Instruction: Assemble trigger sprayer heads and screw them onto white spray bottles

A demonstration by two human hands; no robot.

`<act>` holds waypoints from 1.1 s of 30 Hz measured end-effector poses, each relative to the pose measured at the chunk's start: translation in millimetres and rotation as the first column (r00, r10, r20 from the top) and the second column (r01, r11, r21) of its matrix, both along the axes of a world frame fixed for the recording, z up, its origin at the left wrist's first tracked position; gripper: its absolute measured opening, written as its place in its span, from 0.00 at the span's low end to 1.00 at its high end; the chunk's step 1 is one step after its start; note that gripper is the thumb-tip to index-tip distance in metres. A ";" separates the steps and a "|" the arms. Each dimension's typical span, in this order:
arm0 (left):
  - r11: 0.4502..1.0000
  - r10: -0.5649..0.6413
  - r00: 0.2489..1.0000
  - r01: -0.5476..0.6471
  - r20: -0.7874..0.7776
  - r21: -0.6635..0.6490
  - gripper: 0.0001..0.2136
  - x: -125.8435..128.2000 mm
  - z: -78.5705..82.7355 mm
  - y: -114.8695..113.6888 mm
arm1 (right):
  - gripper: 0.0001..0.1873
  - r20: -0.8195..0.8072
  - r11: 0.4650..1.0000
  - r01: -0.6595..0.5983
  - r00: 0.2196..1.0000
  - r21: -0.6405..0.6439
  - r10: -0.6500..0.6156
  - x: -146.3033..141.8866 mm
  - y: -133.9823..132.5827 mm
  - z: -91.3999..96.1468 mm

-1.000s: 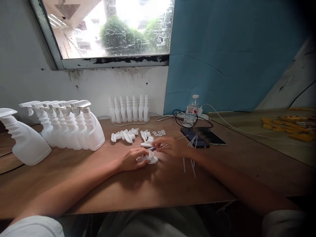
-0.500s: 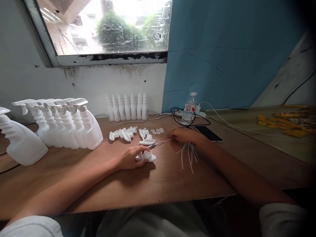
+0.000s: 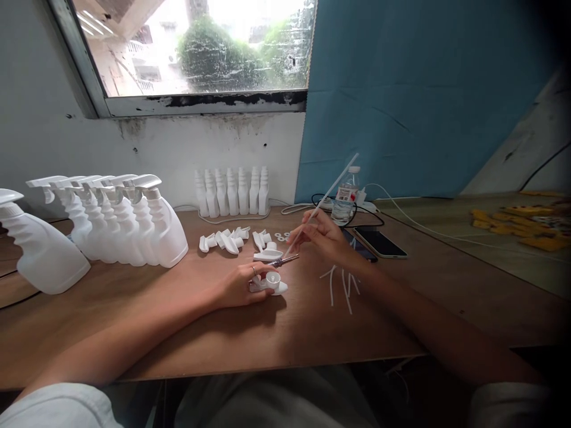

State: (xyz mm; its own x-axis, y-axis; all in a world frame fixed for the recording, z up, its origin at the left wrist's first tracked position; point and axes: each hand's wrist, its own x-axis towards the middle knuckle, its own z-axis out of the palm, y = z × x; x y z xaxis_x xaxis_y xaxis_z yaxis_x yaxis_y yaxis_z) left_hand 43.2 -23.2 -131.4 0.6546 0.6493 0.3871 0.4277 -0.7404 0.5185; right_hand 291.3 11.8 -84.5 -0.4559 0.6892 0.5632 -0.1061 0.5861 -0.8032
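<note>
Head view: white trigger-sprayer head (image 3: 281, 288) on brown table (image 3: 267, 339), pinched by left hand (image 3: 241, 286), together with slim metal tool (image 3: 289, 260); dip tube (image 3: 331, 192) just raised slantwise, pinched in right hand (image 3: 319, 233) beyond loose dip tubes (image 3: 332, 291), thus near sprayer, but seemingly not touching.

Brown tabletop (image 3: 250, 345): large white spray bottles (image 3: 129, 232) stood at left, seven slim white bottles (image 3: 231, 193) in a row at back. Loose white spray heads (image 3: 229, 242) lay mid-table beside small rings (image 3: 280, 236). Thin white tubes (image 3: 331, 290) lay near two phones (image 3: 380, 242); water bottle (image 3: 343, 207) stood behind.
</note>
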 end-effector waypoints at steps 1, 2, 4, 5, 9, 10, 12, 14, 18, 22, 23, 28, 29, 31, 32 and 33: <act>1.000 0.001 1.000 -0.001 0.002 -0.004 0.19 0.7 0.5 -0.8 | 0.14 -0.013 0.999 -0.032 0.999 -0.006 0.032 -6.6 -6.7 -1.0; 1.000 0.000 1.000 0.000 0.004 -0.007 0.19 1.3 0.2 -1.3 | 0.14 -0.014 0.998 -0.059 0.998 -0.008 0.059 -11.8 -12.1 -2.7; 1.000 0.001 1.000 -0.001 0.019 -0.008 0.20 2.0 -2.1 -1.2 | 0.14 0.006 0.996 -0.092 0.996 -0.008 0.092 -18.3 -18.8 -7.6; 1.000 0.002 1.000 -0.001 0.028 -0.006 0.20 2.1 -3.7 -0.8 | 0.14 0.022 0.995 -0.099 0.995 -0.009 0.099 -20.0 -20.1 -10.6; 1.000 -0.006 0.999 0.007 0.036 -0.016 0.20 1.0 -8.4 1.0 | 0.12 0.070 0.993 -0.117 0.991 -0.003 0.117 -21.9 -18.0 -21.2; 1.000 -0.011 0.999 0.011 0.037 -0.022 0.21 0.7 -8.2 1.2 | 0.11 0.080 0.993 -0.122 0.989 -0.003 0.122 -22.0 -17.4 -22.6; 0.999 -0.029 0.999 0.031 0.036 -0.038 0.21 0.4 -6.2 0.9 | 0.12 0.096 0.993 -0.119 0.988 -0.006 0.119 -22.4 -17.2 -23.8; 0.997 -0.047 0.999 0.048 0.023 -0.056 0.21 0.6 -3.1 0.2 | 0.12 0.109 0.995 -0.102 0.989 -0.005 0.102 -23.0 -18.2 -23.5; 0.998 -0.029 1.000 0.029 0.001 -0.056 0.21 1.2 -1.8 -0.3 | 0.13 0.121 0.997 -0.081 0.989 0.006 0.080 -24.1 -20.0 -22.6; 1.000 -0.021 1.000 0.021 0.007 -0.009 0.22 0.7 -8.1 2.0 | 0.12 0.099 0.995 -0.097 0.990 0.013 0.095 -24.5 -18.8 -23.2; 1.000 -0.021 1.000 0.021 0.009 -0.001 0.22 0.5 -9.4 2.5 | 0.12 0.098 0.995 -0.098 0.991 0.009 0.096 -24.5 -18.4 -23.4; 0.999 -0.032 0.999 0.032 0.017 0.012 0.21 0.1 -11.7 4.3 | 0.13 0.117 0.997 -0.080 0.990 -0.002 0.080 -23.9 -18.3 -23.0; 0.999 -0.035 0.999 0.034 0.019 0.016 0.22 0.1 -12.2 4.9 | 0.13 0.136 0.997 -0.074 0.988 0.008 0.073 -23.7 -18.8 -22.5; 0.999 -0.045 0.999 0.045 0.026 0.026 0.22 0.1 -13.7 6.4 | 0.12 0.216 0.998 -0.031 0.976 0.054 0.018 -23.6 -19.8 -21.6; 0.998 -0.050 0.998 0.049 0.029 0.029 0.22 0.0 -14.5 7.3 | 0.13 0.272 0.995 0.005 0.962 0.097 -0.031 -23.8 -20.0 -21.4; 0.998 -0.055 0.998 0.054 0.034 0.030 0.23 -0.2 -15.1 8.1 | 0.13 0.325 0.988 0.037 0.942 0.150 -0.085 -24.1 -20.0 -21.6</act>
